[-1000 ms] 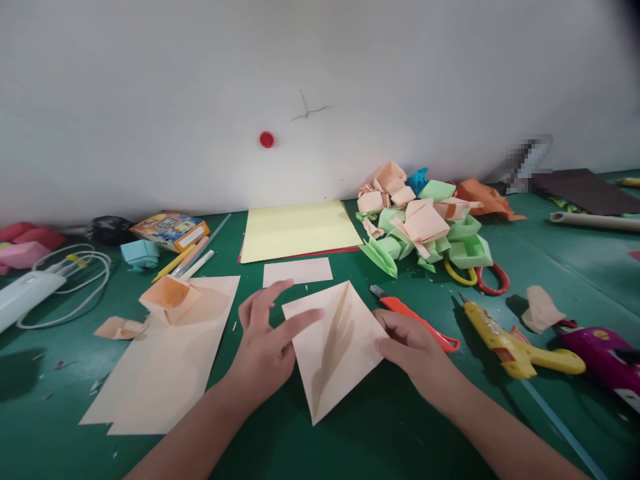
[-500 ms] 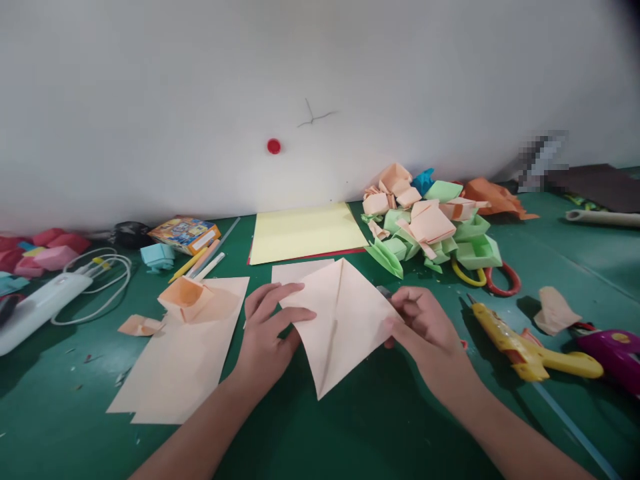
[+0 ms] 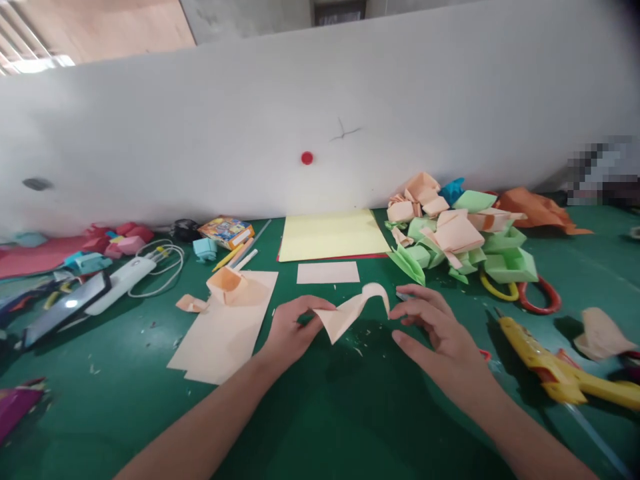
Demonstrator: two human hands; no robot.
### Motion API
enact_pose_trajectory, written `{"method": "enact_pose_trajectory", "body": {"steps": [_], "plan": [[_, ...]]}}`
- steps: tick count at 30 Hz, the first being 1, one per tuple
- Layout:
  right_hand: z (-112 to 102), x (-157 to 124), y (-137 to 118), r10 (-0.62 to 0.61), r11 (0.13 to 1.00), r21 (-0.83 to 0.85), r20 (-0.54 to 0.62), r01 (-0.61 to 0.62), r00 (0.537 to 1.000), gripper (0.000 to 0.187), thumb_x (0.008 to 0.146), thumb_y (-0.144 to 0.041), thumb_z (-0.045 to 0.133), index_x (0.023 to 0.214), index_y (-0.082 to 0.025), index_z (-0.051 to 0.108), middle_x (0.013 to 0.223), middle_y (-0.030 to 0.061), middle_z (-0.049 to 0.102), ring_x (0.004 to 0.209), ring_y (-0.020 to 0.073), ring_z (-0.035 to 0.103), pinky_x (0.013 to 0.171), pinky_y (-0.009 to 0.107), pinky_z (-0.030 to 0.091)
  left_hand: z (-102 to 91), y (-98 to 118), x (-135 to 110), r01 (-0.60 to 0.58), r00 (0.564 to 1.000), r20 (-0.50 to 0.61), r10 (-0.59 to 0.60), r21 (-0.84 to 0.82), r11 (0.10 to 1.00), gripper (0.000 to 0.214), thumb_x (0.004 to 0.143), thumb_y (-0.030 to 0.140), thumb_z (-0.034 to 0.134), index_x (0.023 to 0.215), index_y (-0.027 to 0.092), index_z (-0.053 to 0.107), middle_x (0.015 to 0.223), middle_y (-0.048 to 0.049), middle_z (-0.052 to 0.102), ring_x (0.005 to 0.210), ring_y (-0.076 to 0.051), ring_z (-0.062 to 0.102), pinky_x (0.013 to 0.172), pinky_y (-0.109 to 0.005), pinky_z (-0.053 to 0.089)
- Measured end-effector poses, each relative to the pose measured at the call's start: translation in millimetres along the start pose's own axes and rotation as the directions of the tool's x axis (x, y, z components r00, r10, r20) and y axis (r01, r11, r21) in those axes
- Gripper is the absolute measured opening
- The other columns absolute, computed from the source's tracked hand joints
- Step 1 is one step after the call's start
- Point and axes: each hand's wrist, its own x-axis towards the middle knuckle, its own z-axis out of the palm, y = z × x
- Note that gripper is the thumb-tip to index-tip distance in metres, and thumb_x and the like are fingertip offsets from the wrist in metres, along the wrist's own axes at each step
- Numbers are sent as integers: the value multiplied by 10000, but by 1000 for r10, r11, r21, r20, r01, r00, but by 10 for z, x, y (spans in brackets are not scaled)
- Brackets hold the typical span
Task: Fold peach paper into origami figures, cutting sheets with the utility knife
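A creased sheet of peach paper (image 3: 345,316) hangs over the table, seen nearly edge-on, its right part curling over and down. My left hand (image 3: 299,327) pinches its left corner between thumb and fingers. Close to the curled end is my right hand (image 3: 433,327), its fingers apart; the nearest fingertip is beside the paper's tip, and I see no grip on it. Behind the sheet lies a small pale paper rectangle (image 3: 328,273). To the left, peach sheets (image 3: 225,347) carry a folded peach paper box (image 3: 227,285).
Folded peach and green paper pieces (image 3: 457,233) are heaped at the back right, with scissors (image 3: 540,298) beside them. A yellow glue gun (image 3: 540,353) lies right of my right hand. Yellow paper (image 3: 333,235) rests against the wall. Leftward are pens (image 3: 234,255), a white power strip (image 3: 123,283) and a phone (image 3: 67,310).
The peach sheet has turned from facing me flat to nearly edge-on and curled. My right hand has opened away from its corner. The view has tilted up and shifted left.
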Motion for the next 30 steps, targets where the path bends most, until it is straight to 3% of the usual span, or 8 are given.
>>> {"method": "enact_pose_trajectory", "body": {"steps": [3,6,11,14,18,22,25,30], "plan": [[-42,-8,-38,-41,998,39,64,39,997,134,862,-310,673,987,-309,624,1454,61,494,1278,319,506,1023,512,451,67,-36,-59,104,994,-2,-105,-118,988,132,731,307,772,808,203,748,817,-34,752,691,-183,655,641,-296,520],[-44,-25,-39,-32,997,75,65,27,997,229,855,-329,687,1039,-300,553,1531,56,438,1373,308,440,1100,516,387,154,-34,-129,197,980,30,-197,-275,941,267,775,412,769,885,174,718,839,-44,736,717,-180,659,657,-294,525],[69,-70,10,116,982,138,125,-133,985,477,880,-465,663,1268,-314,430,1579,99,343,1418,311,395,1064,527,435,200,116,-221,312,944,250,-215,-467,827,573,651,445,876,1122,192,668,994,-90,742,833,-234,709,721,-335,569],[129,-111,-8,133,982,101,246,-162,960,567,905,-510,640,1390,-342,398,1578,78,354,1462,304,341,1124,538,388,151,182,-228,424,877,442,-188,-530,735,783,614,448,901,1304,213,616,1087,-126,738,868,-265,725,744,-355,577],[138,-179,-81,112,982,101,362,-158,925,625,945,-547,587,1501,-386,353,1610,55,337,1492,310,296,1169,545,335,101,174,-191,539,801,571,-181,-555,633,764,709,472,851,1379,224,580,1153,-134,730,952,-266,726,822,-356,569],[135,-222,-113,100,982,102,445,-162,890,698,945,-560,586,1552,-376,294,1615,72,328,1477,325,317,1176,559,321,122,195,-166,556,767,602,-220,-453,697,736,728,425,860,1382,227,588,1197,-120,721,1035,-269,705,863,-348,557],[148,-236,-117,101,988,55,456,-141,884,739,927,-570,603,1557,-376,269,1602,71,344,1481,324,304,1173,569,318,158,261,-181,542,736,623,-264,-308,782,570,736,402,856,1237,180,699,1104,-98,747,990,-246,703,830,-304,547],[156,-236,-134,202,979,-101,355,-177,913,855,855,-617,649,1556,-371,227,1511,94,441,1418,374,352,1097,613,371,218,340,-219,549,754,559,-346,-246,799,512,720,427,857,1147,169,738,1025,-74,762,890,-224,706,735,-276,545]]}}
